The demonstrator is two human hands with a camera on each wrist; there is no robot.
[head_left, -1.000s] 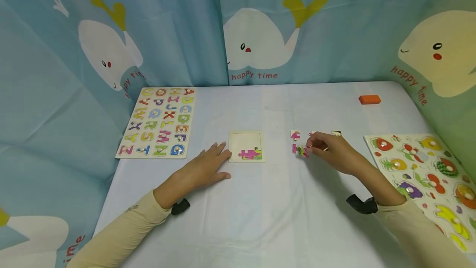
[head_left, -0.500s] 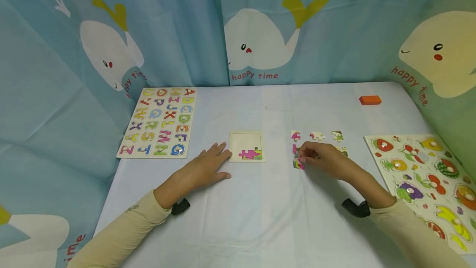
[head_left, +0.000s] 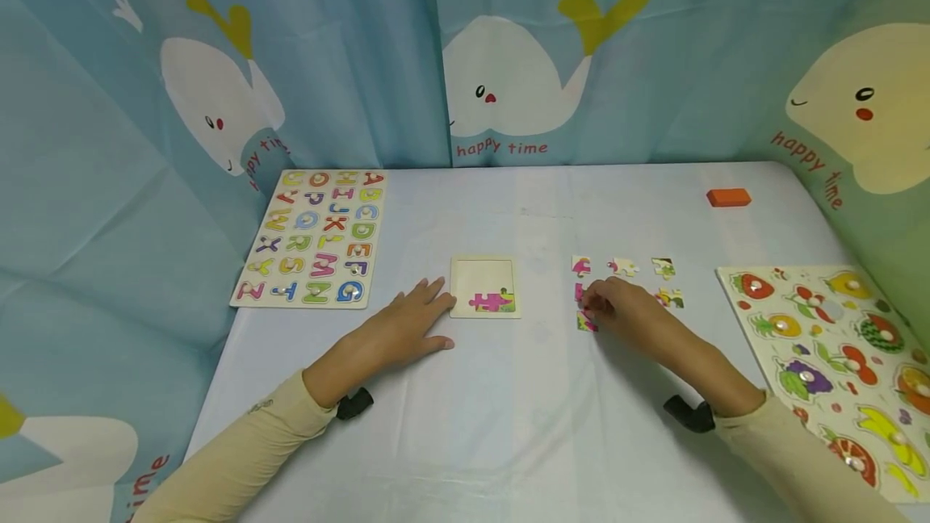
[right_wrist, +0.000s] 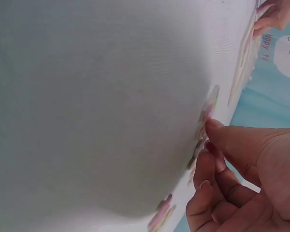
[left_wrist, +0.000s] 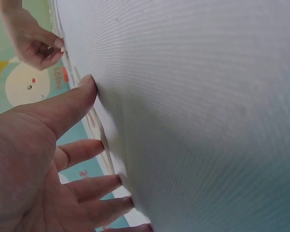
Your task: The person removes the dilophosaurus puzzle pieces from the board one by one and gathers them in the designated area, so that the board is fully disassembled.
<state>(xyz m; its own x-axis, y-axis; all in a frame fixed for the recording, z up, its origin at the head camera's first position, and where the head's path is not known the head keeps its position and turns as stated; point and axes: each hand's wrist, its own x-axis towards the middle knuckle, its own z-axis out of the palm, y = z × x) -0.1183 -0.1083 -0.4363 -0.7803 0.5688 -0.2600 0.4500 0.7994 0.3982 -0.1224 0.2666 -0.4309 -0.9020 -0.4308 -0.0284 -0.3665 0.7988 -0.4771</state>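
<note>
My left hand (head_left: pixel 407 321) lies flat with fingers spread, its fingertips at the left edge of a small square wooden puzzle tray (head_left: pixel 482 271). Joined pink and green jigsaw pieces (head_left: pixel 492 301) fill the tray's lower right. My right hand (head_left: pixel 632 311) has its fingers curled and its thumb and forefinger pinching a jigsaw piece (right_wrist: pixel 208 108), low over the table. A pink and green jigsaw piece (head_left: pixel 586 322) shows just under those fingertips in the head view. Around it are loose jigsaw pieces (head_left: pixel 581 266), some partly hidden by the hand.
An alphabet puzzle board (head_left: pixel 308 236) lies at the back left, and a fruit puzzle board (head_left: pixel 814 345) at the right. Toward the back right corner sits an orange block (head_left: pixel 729 198). A whale-print curtain (head_left: pixel 349 63) hangs behind the white table (head_left: pixel 494 418).
My right hand has come toward me and slightly left, lowering a pink and green jigsaw piece from a tilt to the near end of the loose pieces. My left hand stays put.
</note>
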